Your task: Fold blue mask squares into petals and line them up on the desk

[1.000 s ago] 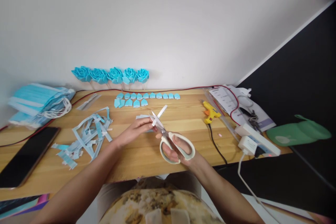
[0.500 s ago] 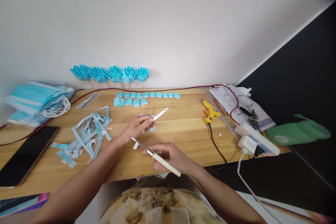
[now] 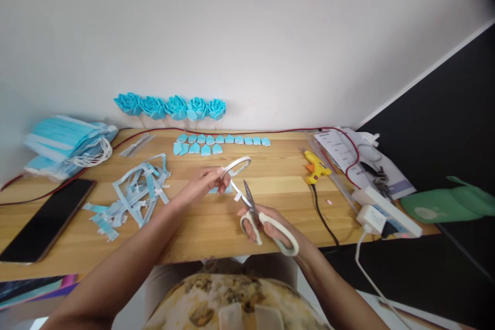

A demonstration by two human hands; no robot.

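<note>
My left hand [image 3: 209, 183] is closed on a narrow white roll of tape [image 3: 236, 162], its ring now facing me in part. A short strip of tape hangs loose from the roll. In my right hand [image 3: 274, 215] are scissors with cream handles [image 3: 284, 231], fingers in the loops. Their blades are parted and point up toward the strip, close to it; whether they touch it I cannot tell. Light-blue fabric [image 3: 218, 190] lies flat under my left hand, partly hidden. Beyond my hands, small blue pointed petals [image 3: 219, 139] lie in two rows.
Blue fabric flowers [image 3: 177, 108] on stems lean on the wall. To the left are fabric scraps [image 3: 135, 193], packed face masks [image 3: 64, 142] and a phone [image 3: 46, 220]. A yellow glue gun [image 3: 316, 166], power strip [image 3: 394, 214], papers [image 3: 340, 147] and green pouch [image 3: 448, 201] are at right.
The tape roll has turned from edge-on to show its ring. My right hand has moved right and turned the scissors upward, with the blades now apart. The view has shifted slightly.
</note>
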